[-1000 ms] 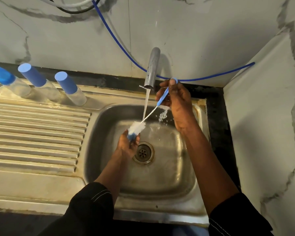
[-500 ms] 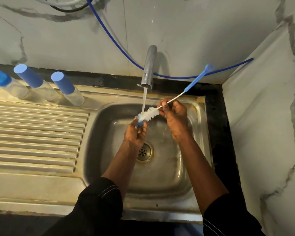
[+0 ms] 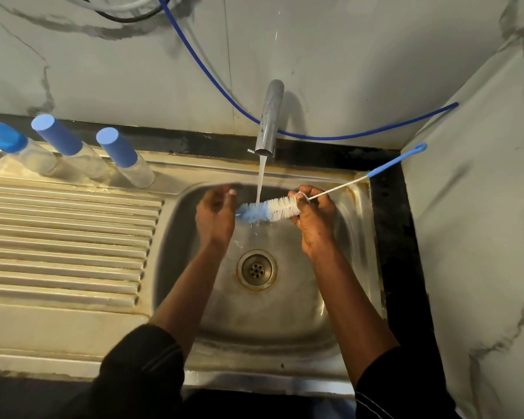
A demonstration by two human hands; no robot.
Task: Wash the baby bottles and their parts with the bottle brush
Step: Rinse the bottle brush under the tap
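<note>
The bottle brush [image 3: 273, 209], white and blue bristles on a white wire with a blue handle, lies level under the running tap water over the sink basin [image 3: 285, 316]. My right hand [image 3: 313, 219] pinches the wire at the bristle base. My left hand [image 3: 215, 216] is blurred beside the blue bristle tip; whether it touches the tip I cannot tell. Three clear baby bottles with blue caps stand at the back of the draining board: one at far left [image 3: 15, 149], one in the middle [image 3: 70, 148], one nearest the basin [image 3: 127, 160].
The chrome tap [image 3: 268, 119] pours water into the steel sink, whose drain [image 3: 257, 269] sits centre. A ribbed draining board [image 3: 64, 246] lies to the left. A blue hose [image 3: 212, 74] hangs along the marble wall. A marble side wall [image 3: 472, 237] closes the right.
The brush has been lowered flat under the stream, handle swung out to the right. My left hand has slid off the bristle tip to the left; my right still pinches the wire.
</note>
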